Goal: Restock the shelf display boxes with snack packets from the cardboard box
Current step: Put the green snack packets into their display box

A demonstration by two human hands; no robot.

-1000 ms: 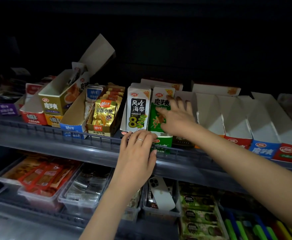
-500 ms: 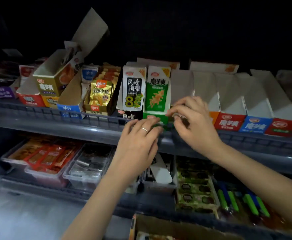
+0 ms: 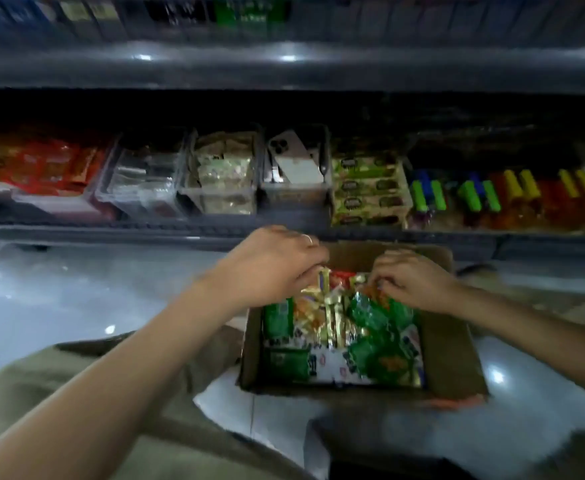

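As both arms reach down into the cardboard box (image 3: 454, 344) on the floor, the left hand (image 3: 270, 268) curls its fingers round gold-topped snack packets (image 3: 336, 317) at the far end, and the right hand (image 3: 412, 282) pinches a green one just beside. Both hands are equally near the stock; the display boxes (image 3: 246, 12) lie above and ahead.
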